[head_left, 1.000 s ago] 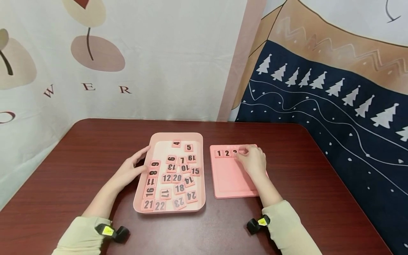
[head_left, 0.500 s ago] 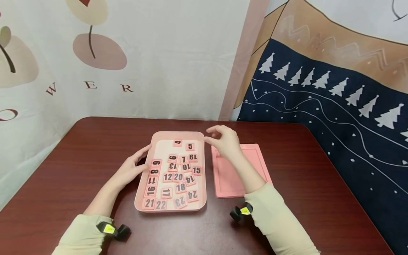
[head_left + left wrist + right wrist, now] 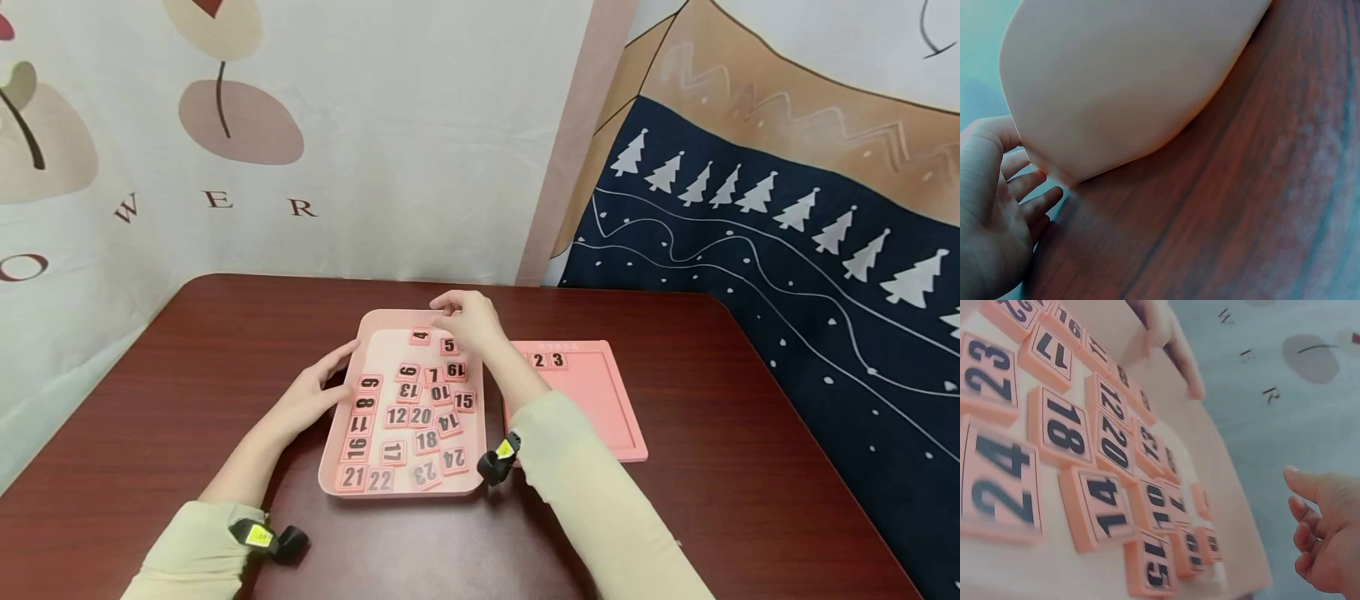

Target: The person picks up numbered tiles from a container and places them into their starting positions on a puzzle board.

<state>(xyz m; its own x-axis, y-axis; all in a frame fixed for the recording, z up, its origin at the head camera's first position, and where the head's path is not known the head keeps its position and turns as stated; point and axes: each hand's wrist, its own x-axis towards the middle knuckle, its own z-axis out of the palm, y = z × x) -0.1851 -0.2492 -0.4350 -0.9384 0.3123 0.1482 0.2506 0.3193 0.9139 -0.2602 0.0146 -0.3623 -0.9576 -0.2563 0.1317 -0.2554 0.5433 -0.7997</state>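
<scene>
A pale pink tray [image 3: 327,446] holds several numbered tiles; tile 4 [image 3: 420,336] and tile 5 [image 3: 449,346] lie near its far end. My left hand [image 3: 298,407] rests against the tray's left rim, fingers fairly straight. In the left wrist view, that hand [image 3: 988,206] touches the tray's outer wall. My right hand [image 3: 472,322] hovers over the far right corner of the tray, close to tile 5, with nothing in its loosely bent fingers. The right wrist view has this hand [image 3: 1329,531] beyond the tiles. A pink board [image 3: 581,417] bears tile 2 [image 3: 538,361] and tile 3 [image 3: 557,360].
My right sleeve [image 3: 592,492] crosses the gap between tray and board and covers the board's left part. Dark red wood table [image 3: 187,375] surrounds both. Printed curtains [image 3: 420,167] hang behind and to the right.
My right hand has left tile 3 on the board and swung left past the board to above the tray's far end. My left hand stays at the tray's rim.
</scene>
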